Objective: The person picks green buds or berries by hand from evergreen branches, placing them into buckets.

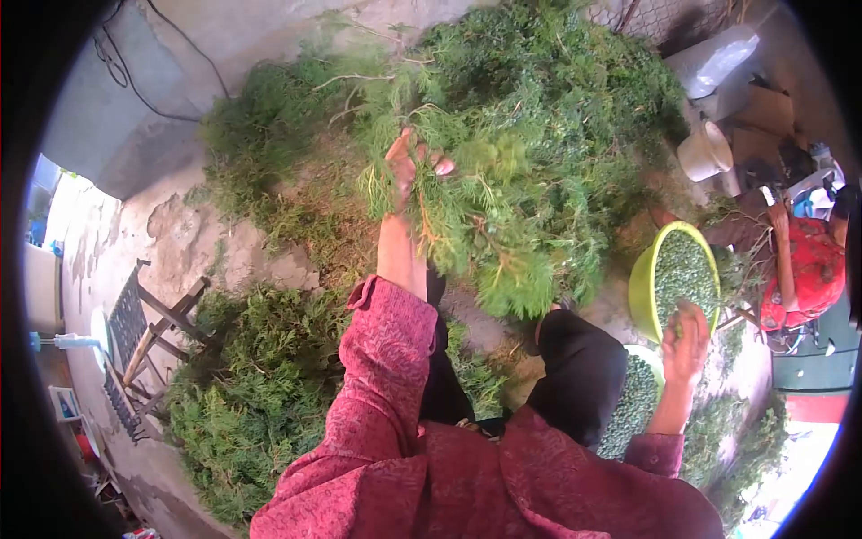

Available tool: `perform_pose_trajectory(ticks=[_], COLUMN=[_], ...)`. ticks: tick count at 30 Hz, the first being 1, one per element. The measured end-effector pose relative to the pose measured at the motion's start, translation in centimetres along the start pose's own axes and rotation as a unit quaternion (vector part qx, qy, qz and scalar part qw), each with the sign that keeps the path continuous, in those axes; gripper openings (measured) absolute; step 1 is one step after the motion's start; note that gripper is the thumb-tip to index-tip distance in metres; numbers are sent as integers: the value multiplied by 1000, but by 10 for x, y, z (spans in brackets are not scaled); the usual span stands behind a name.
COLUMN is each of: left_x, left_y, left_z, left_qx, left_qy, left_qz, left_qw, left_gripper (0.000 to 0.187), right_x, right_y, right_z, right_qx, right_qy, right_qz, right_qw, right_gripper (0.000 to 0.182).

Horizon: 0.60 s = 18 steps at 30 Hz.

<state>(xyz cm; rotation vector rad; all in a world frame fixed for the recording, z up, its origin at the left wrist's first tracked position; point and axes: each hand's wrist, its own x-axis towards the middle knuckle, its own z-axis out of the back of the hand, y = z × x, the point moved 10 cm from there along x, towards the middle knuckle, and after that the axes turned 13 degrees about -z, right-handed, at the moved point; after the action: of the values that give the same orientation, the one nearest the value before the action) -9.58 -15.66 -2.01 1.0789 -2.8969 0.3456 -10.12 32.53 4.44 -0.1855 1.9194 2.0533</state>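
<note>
My left hand (406, 166) is stretched forward, closed round a leafy evergreen branch (489, 202) with flat, scaly green foliage. The branch spreads to the right of the hand and hangs over the ground before my legs. On the right, my right hand (686, 343) is at the near rim of a yellow-green basin (640, 292), its fingers curled inward. A little green shows between those fingers, too small to name. Small green cones or berries (686, 269) fill the basin. A second, paler basin (659, 361) with similar green pieces (628, 413) stands beside my leg.
A large heap of cut branches (575, 90) lies against the wall, another pile (260, 377) at the left. A folding chair (148, 328) stands far left. At the right are a white bucket (705, 151) and a person in red patterned clothing (813, 265).
</note>
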Motion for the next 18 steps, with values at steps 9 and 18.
perform_pose_trajectory(ticks=[9, 18], left_x=[-10, -24], left_y=[36, 51], left_z=[-18, -33], left_qx=[10, 10], left_qy=[0, 59], left_qz=[117, 100], left_qw=[993, 993], left_gripper=[22, 9], right_x=[20, -86], right_y=[-86, 71], right_z=[153, -164], right_qx=[-678, -388], right_qy=[-186, 46], right_qz=[165, 310], right_qw=[692, 867], right_gripper=[54, 44])
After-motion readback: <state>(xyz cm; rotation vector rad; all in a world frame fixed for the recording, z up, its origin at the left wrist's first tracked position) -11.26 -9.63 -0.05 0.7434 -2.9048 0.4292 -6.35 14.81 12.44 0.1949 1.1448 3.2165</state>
